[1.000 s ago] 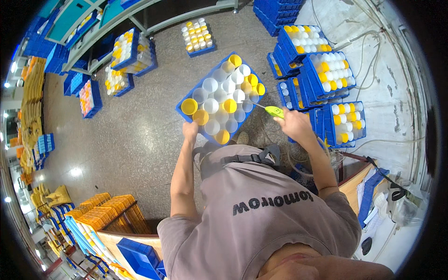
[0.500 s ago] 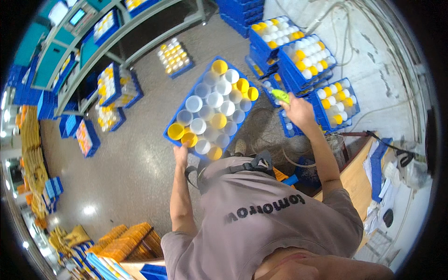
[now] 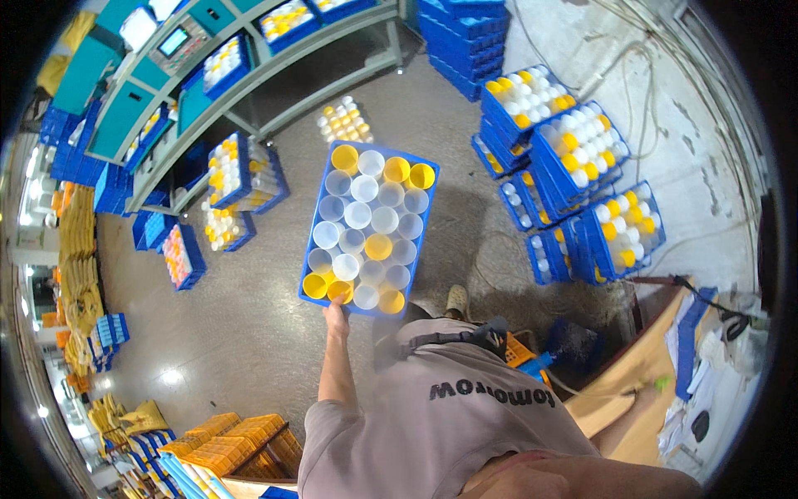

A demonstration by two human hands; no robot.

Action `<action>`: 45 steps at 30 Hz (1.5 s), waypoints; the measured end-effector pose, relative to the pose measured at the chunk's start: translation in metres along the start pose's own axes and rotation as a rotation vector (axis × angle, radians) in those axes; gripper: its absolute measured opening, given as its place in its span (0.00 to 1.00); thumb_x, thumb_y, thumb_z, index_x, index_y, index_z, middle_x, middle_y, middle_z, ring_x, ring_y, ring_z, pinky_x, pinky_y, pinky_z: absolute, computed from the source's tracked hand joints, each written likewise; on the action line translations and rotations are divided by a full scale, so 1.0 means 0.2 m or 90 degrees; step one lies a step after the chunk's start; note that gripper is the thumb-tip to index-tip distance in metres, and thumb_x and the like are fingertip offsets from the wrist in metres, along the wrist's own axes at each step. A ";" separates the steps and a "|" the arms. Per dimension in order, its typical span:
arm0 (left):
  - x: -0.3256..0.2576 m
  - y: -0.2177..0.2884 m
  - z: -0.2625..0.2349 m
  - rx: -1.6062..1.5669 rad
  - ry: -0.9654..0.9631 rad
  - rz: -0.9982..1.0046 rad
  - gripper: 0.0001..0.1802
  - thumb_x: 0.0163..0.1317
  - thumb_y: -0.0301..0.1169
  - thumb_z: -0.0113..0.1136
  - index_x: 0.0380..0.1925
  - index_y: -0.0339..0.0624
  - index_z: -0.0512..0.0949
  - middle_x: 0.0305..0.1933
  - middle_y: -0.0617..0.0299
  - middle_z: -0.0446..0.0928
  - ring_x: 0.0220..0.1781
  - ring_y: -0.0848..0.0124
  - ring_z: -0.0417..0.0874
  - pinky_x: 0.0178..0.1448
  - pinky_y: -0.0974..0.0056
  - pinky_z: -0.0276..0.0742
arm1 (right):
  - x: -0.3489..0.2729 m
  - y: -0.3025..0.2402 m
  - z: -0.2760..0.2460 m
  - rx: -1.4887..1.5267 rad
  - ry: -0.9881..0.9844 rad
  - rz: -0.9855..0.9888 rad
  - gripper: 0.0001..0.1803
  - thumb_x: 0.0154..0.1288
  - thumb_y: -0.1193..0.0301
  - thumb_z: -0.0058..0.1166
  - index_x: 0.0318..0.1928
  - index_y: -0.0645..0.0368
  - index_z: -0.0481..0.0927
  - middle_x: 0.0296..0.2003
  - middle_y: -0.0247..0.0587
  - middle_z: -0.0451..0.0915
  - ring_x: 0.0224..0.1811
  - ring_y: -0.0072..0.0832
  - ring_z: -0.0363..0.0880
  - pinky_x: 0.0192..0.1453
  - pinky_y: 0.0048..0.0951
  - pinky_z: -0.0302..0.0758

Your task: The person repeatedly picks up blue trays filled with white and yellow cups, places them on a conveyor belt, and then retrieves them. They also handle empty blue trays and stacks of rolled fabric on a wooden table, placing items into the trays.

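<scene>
My left hand [image 3: 336, 316] is closed on the near edge of a blue crate [image 3: 309, 249], which hangs before me above the floor. White and yellow round tubes [image 3: 357, 216] stand in it in rows, their open ends facing up. My right hand [image 3: 638, 401] is off to the right, over the wooden tabletop [image 3: 611, 391], and smeared by motion. At its fingertips shows a small lime-green hand tool [image 3: 662, 384], too blurred to name more exactly.
Stacked blue crates of tubes [image 3: 582, 150] stand right along the wall. A teal machine [image 3: 120, 125] with a metal frame is at the upper left. Orange crates [image 3: 241, 441] stand lower left. Hoses [image 3: 636, 91] run along the wall. A crate of tubes [image 3: 345, 121] sits on the floor ahead.
My right hand has swung back and right with the green tool, from beside the crate stacks to over the wooden tabletop. The crate in my left hand has turned more upright in view.
</scene>
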State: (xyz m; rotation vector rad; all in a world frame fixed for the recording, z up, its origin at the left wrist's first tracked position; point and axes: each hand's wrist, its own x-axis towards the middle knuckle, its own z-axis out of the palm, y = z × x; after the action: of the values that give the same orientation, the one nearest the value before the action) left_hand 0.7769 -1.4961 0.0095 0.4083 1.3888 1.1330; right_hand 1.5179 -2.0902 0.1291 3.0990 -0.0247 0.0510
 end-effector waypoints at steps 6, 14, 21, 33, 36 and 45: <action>0.28 0.02 -0.23 -0.104 0.093 -0.037 0.26 0.60 0.20 0.55 0.60 0.41 0.69 0.54 0.56 0.78 0.51 0.60 0.84 0.50 0.57 0.85 | -0.31 -0.37 0.42 -0.629 0.423 -0.039 0.21 0.65 0.52 0.54 0.36 0.61 0.78 0.29 0.40 0.81 0.29 0.33 0.83 0.28 0.36 0.79; 1.06 0.50 -0.47 -0.108 0.190 -0.067 0.21 0.61 0.25 0.57 0.55 0.33 0.73 0.51 0.55 0.80 0.49 0.61 0.84 0.51 0.57 0.83 | -2.39 -3.76 0.51 0.313 -0.281 -0.791 0.33 0.67 0.60 0.56 0.64 0.71 0.67 0.64 0.64 0.69 0.70 0.56 0.63 0.72 0.47 0.62; 1.28 1.41 -0.34 -0.240 0.151 -0.047 0.23 0.60 0.24 0.58 0.56 0.36 0.72 0.52 0.56 0.80 0.51 0.63 0.83 0.54 0.57 0.81 | -3.64 -5.53 -0.55 0.495 -0.041 -1.300 0.42 0.61 0.58 0.62 0.72 0.59 0.61 0.74 0.47 0.58 0.78 0.44 0.51 0.79 0.53 0.46; 2.49 2.03 -0.40 -0.276 0.265 -0.089 0.26 0.59 0.23 0.56 0.60 0.39 0.70 0.59 0.59 0.75 0.63 0.61 0.74 0.70 0.56 0.66 | -4.07 -6.90 -0.27 0.453 -0.117 -1.267 0.36 0.65 0.63 0.58 0.70 0.61 0.63 0.71 0.50 0.61 0.74 0.48 0.59 0.76 0.51 0.54; 2.92 2.35 -0.41 -0.306 0.303 -0.087 0.25 0.60 0.24 0.56 0.60 0.39 0.71 0.60 0.59 0.75 0.62 0.61 0.75 0.68 0.55 0.68 | -3.98 -7.28 -0.19 0.488 -0.234 -1.099 0.33 0.69 0.63 0.53 0.70 0.60 0.61 0.68 0.53 0.64 0.68 0.52 0.66 0.69 0.48 0.65; 4.12 3.19 -0.72 -0.367 0.246 0.028 0.22 0.63 0.29 0.52 0.58 0.41 0.71 0.57 0.55 0.77 0.57 0.58 0.80 0.59 0.51 0.81 | -4.00 -8.02 -0.10 0.380 -0.373 -0.940 0.33 0.74 0.60 0.49 0.72 0.58 0.55 0.63 0.56 0.65 0.55 0.50 0.77 0.51 0.46 0.77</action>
State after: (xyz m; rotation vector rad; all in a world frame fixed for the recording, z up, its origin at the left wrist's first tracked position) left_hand 0.2369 -0.5937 0.0317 -0.2068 1.3016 1.6401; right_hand 0.7452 -0.4751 0.0552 2.5258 2.4166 -0.9712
